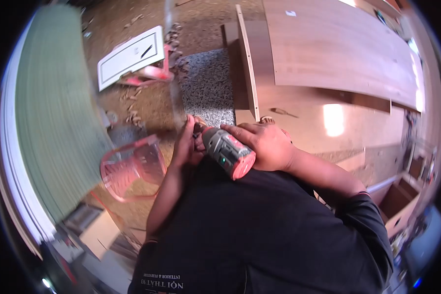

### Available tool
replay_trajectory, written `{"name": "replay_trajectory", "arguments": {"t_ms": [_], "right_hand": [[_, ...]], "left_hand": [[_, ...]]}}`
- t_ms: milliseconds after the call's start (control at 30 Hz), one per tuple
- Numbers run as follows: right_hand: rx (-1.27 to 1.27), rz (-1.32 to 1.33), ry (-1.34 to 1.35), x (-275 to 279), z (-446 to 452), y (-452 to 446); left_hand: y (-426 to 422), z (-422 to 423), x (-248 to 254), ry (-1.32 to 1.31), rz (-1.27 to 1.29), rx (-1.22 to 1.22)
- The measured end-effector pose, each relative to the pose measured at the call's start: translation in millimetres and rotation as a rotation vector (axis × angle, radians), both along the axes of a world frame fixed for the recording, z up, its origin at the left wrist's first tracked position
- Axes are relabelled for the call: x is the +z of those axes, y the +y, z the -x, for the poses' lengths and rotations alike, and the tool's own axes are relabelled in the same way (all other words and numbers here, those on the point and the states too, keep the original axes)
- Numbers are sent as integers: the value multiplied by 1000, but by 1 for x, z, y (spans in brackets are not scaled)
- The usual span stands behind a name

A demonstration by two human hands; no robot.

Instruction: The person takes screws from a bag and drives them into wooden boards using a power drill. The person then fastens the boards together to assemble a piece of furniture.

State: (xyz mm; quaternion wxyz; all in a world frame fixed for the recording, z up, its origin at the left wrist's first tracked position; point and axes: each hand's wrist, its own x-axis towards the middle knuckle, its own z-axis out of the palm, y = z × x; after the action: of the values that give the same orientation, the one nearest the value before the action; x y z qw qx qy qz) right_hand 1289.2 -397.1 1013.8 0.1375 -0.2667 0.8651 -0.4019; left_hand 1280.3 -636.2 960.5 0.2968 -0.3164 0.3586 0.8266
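A red and grey power drill (229, 151) is held in front of my chest, its round red back end toward me and a small green light on its side. My right hand (272, 146) wraps round the drill from the right, fingers over its body. At the drill's front end is my left hand (190, 142), its fingers closed near the chuck; what they pinch there is too small to make out. Beyond the hands lies a speckled grey slab (208, 83).
Large wooden panels (338, 49) and an upright narrow board (247, 63) fill the right. A small tool (283, 112) lies on the lower panel. To the left are a red plastic chair (132, 169), a white framed panel (130, 56) on a red stool, and a stack of green sheets (56, 108).
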Motion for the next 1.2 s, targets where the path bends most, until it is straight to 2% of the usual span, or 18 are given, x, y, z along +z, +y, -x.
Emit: {"name": "replay_trajectory", "arguments": {"t_ms": [67,200,433,533,600,700,867,933,1067,1100,1133,1200], "right_hand": [[-174,-53,-53,4,6,-35],[-488,-34,-179,11,3,-93],[-1001,-80,-194,44,-20,-127],[-1127,-37,-129,31,-20,-123],[-1240,-32,-180,24,-11,-117],[-1278,-28,-193,10,16,-103],[-1348,-88,-344,3,51,-80],[-1496,-7,-356,-16,59,-68],[-1926,139,-678,-39,87,-56],[-1996,217,-673,-49,90,-57],[-2092,245,-485,-65,91,-64],[-2295,620,-502,-86,99,-70]], "left_hand": [[-31,45,-22,-45,6,-163],[-58,111,-10,-101,-25,-514],[5,164,-3,-62,-216,-977],[45,171,0,-61,-167,-1079],[63,180,0,-52,-148,-1109],[82,207,-8,-109,-31,-1155],[120,234,-39,-227,-7,-1297],[155,239,-56,-267,11,-1399],[212,238,-86,-201,114,-1722],[222,249,-75,-265,132,-1811],[228,252,-87,-221,89,-1855],[232,252,-105,-146,69,-1957]]}}
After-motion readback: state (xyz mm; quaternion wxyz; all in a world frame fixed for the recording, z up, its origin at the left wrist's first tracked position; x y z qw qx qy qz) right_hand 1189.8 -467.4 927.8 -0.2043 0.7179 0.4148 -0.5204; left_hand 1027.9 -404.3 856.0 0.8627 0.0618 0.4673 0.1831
